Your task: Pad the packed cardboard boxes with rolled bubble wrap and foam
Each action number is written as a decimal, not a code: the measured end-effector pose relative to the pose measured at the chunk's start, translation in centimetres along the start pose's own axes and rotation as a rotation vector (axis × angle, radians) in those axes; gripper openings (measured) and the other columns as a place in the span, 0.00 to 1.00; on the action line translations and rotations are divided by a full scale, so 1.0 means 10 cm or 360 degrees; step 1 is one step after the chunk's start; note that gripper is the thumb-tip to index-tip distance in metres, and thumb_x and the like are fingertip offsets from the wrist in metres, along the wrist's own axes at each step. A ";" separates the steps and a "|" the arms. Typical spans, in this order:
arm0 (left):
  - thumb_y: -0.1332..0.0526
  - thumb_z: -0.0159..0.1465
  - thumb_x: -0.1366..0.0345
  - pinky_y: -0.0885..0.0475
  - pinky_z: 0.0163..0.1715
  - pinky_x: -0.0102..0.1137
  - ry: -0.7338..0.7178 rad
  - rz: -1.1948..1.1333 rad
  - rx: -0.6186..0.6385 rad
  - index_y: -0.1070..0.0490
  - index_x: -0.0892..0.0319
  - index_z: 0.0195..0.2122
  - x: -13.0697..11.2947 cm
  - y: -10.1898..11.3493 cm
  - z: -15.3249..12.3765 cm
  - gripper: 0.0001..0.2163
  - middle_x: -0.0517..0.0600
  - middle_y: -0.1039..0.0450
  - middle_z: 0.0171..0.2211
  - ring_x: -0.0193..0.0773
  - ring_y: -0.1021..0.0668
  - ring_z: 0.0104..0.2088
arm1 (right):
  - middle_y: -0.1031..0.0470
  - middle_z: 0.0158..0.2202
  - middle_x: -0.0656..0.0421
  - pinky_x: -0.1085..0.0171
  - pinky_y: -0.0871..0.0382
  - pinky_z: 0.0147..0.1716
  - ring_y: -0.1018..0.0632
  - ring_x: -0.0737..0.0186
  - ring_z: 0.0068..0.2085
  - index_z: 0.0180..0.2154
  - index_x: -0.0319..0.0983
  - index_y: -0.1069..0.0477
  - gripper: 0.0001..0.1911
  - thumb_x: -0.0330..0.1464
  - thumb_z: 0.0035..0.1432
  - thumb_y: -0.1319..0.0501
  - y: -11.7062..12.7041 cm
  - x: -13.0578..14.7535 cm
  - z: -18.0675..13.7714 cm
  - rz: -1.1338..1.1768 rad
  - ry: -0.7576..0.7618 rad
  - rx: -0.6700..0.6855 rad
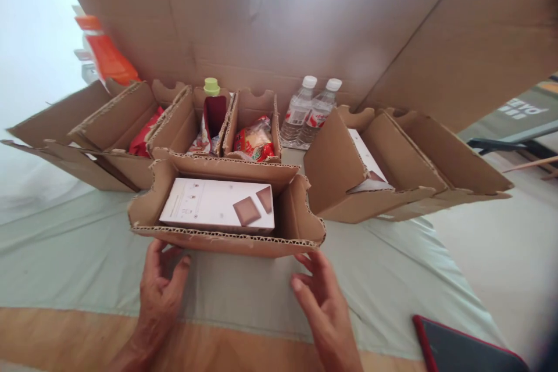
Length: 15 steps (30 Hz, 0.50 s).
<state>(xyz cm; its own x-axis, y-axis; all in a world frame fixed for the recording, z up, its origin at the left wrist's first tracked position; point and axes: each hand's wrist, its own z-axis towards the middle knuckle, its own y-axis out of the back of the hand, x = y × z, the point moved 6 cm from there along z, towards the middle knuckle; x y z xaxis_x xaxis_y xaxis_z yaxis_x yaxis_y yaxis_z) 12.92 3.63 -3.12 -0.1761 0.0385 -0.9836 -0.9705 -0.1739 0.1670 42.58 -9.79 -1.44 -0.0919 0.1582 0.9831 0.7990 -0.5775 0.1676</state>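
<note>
A low cardboard bin (235, 244) lies crosswise in front of me, its long side facing me. Inside it rests a white box (209, 200) with brown squares printed on one end. My left hand (161, 285) is at the bin's near left, fingertips reaching to its lower edge and thumb apart. At the near right corner, my right hand (320, 296) has its fingers at the lower edge, thumb apart too. Both hands look open, with fingers curved; parts of the fingertips are hidden by the bin, so I cannot tell how firmly they touch it.
Behind stand cardboard bins with a red packet (146, 133), a green-capped bottle (211, 87) and a snack bag (255, 139). Two water bottles (299, 110) stand beside more bins (383, 157) at right. An orange bottle (108, 58) is far left; a red-edged tablet (466, 346) lies near right.
</note>
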 end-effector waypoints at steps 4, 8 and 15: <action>0.34 0.61 0.60 0.27 0.46 0.35 -0.0041 0.0000 -0.0030 0.35 0.56 0.60 -0.04 -0.03 0.00 0.26 0.55 0.28 0.53 0.42 0.23 0.44 | 0.35 0.67 0.46 0.53 0.22 0.48 0.22 0.46 0.56 0.67 0.44 0.40 0.36 0.47 0.62 0.35 -0.44 -0.22 -0.08 -0.0029 -0.0023 0.0237; 0.37 0.62 0.63 0.26 0.41 0.34 -0.0087 -0.0023 -0.0034 0.40 0.55 0.64 -0.10 -0.04 0.03 0.28 0.57 0.32 0.58 0.43 0.24 0.46 | 0.36 0.68 0.46 0.51 0.24 0.53 0.25 0.43 0.61 0.68 0.43 0.42 0.41 0.46 0.59 0.32 -0.51 -0.33 -0.06 -0.0039 -0.0028 0.0276; 0.38 0.59 0.68 0.33 0.23 0.27 -0.0092 -0.0053 -0.0031 0.42 0.54 0.67 -0.18 -0.01 0.07 0.33 0.60 0.34 0.61 0.45 0.25 0.46 | 0.31 0.63 0.44 0.47 0.27 0.57 0.22 0.42 0.57 0.67 0.40 0.41 0.45 0.51 0.55 0.33 -0.59 -0.16 -0.01 -0.0106 -0.0025 0.0123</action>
<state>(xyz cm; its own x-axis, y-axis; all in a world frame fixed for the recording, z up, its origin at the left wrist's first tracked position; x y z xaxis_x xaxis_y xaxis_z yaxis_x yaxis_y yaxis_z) 13.26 4.31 -1.33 -0.1538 0.1010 -0.9829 -0.9727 -0.1906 0.1326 37.94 -6.76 -4.00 -0.1374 0.2068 0.9687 0.8349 -0.5021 0.2256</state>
